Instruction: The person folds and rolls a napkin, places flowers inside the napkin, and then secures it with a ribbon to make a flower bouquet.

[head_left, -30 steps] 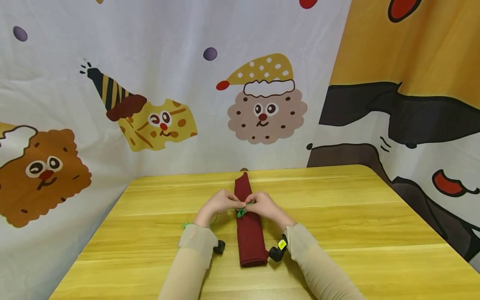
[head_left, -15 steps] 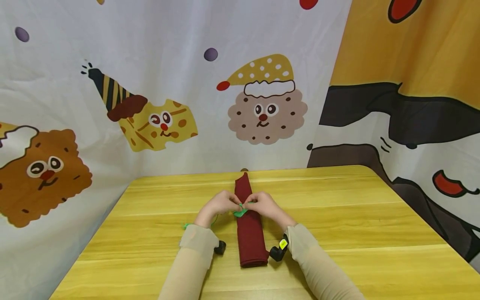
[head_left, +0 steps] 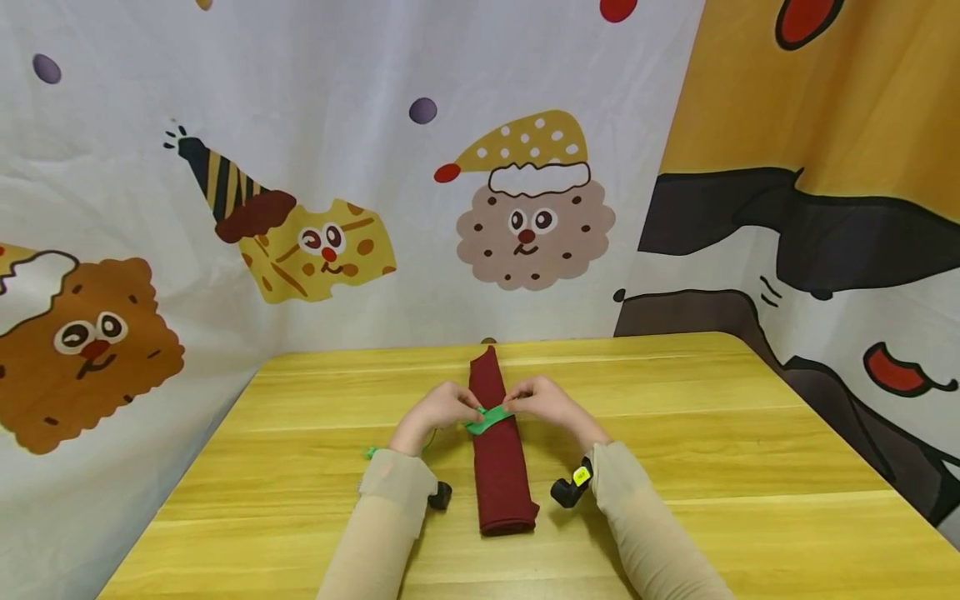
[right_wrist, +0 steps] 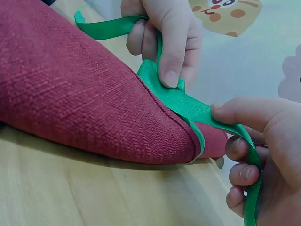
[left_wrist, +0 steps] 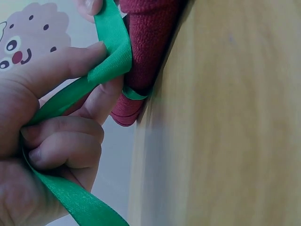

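Observation:
A rolled dark red cloth (head_left: 504,479) lies lengthwise on the table, with a green ribbon (head_left: 491,418) around and across its upper half. My left hand (head_left: 446,406) pinches the ribbon at the roll's left side; in the left wrist view the ribbon (left_wrist: 110,66) also runs through its curled fingers and trails below. On the other side my right hand (head_left: 542,400) pinches another stretch between thumb and fingers. The right wrist view shows the ribbon (right_wrist: 188,107) drawn flat between both hands over the rolled cloth (right_wrist: 94,94), a loop passing under the roll.
A ribbon end (head_left: 371,452) lies on the wooden table (head_left: 300,517) beside the left cuff. Black wrist cameras sit at the left wrist (head_left: 440,496) and right wrist (head_left: 570,487). A printed curtain (head_left: 420,275) hangs behind the table's far edge.
My right hand has moved right, away from the left hand, drawing the ribbon out flat across the roll. The left hand has stayed almost in place, holding the ribbon.

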The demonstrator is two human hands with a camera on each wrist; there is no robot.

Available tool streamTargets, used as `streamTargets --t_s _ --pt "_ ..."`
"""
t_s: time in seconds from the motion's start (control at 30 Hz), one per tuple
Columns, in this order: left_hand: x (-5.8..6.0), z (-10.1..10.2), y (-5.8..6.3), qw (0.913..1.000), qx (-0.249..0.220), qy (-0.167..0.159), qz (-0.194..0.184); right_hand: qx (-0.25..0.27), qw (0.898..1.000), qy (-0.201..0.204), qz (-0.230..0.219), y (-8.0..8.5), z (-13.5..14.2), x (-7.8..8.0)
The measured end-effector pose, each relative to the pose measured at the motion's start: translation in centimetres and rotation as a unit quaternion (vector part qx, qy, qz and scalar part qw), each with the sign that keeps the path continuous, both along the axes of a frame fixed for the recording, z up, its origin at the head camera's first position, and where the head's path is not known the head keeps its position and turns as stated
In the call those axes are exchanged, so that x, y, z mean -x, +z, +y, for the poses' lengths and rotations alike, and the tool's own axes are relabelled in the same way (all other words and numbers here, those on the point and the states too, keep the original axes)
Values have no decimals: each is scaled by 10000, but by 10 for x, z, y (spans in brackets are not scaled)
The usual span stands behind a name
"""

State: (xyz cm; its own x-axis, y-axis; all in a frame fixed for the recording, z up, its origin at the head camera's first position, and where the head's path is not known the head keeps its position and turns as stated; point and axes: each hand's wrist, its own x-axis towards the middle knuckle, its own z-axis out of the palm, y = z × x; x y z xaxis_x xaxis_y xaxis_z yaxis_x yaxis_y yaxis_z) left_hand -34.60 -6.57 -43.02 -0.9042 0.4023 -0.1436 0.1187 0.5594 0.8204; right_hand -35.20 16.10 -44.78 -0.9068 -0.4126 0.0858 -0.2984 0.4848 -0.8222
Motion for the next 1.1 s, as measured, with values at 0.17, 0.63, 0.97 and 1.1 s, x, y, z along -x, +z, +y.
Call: streamTargets --t_s 0.17,0.63,0.97,1.1 --pt "-1 0 0 10000 -75 -8 -41 -42 9998 153 69 0 -3 0" --pt "0 -1 -2 9998 -165 -68 -112 38 9998 78 205 -6 -25 -10" --pt "0 -1 -1 9999 -83 -67 -10 -108 9996 231 82 -6 -14 -4" --pt "1 -1 -2 10000 -69 -52 14 -171 9994 299 22 -1 -4 -3"
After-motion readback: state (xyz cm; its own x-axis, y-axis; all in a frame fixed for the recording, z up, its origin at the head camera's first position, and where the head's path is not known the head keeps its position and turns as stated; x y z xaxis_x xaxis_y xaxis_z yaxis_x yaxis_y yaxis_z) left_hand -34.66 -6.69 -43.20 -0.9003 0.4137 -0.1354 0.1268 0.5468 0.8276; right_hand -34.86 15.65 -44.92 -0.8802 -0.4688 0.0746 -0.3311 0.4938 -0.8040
